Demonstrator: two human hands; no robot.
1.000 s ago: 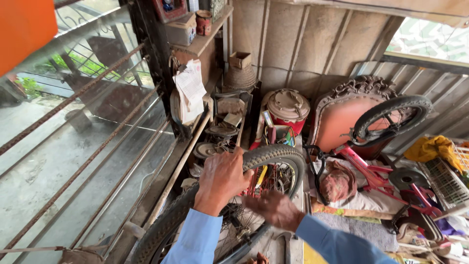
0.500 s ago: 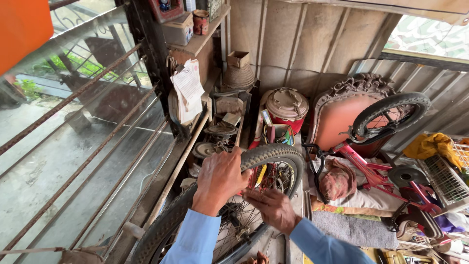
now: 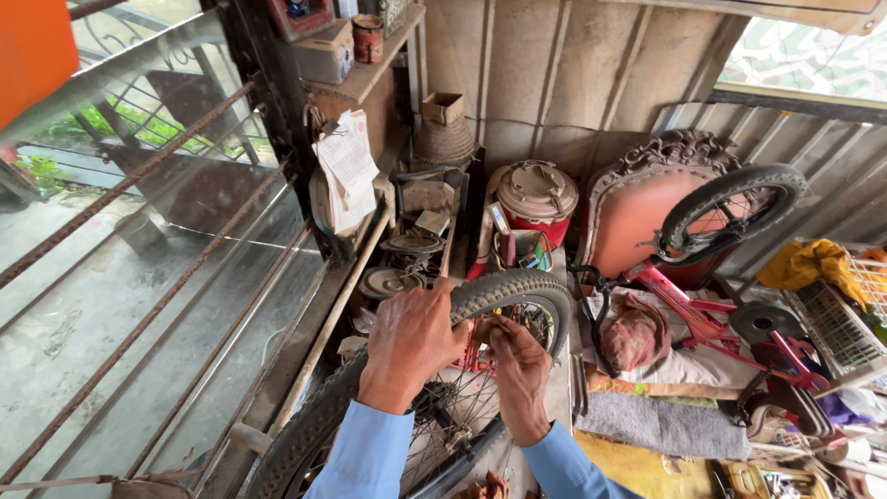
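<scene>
The left hand (image 3: 413, 340) is clamping over the tyre (image 3: 504, 288) of the wheel (image 3: 443, 407), fingers curled across the tread near its top. The right hand (image 3: 519, 371) is reaching inside the rim, its fingers pinched among the spokes (image 3: 462, 393); what they are pinching is hidden. The wheel is standing upright in front of the person, leaning toward the window bars (image 3: 139, 277), with a red cooler (image 3: 536, 199) and a pink bicycle (image 3: 711, 305) lying beyond it. Judging from the grip, the tyre or something at the rim is being worked at this spot; the next move probably calls for the left hand steadying the wheel while the right fingers are pulling or seating the part.
</scene>
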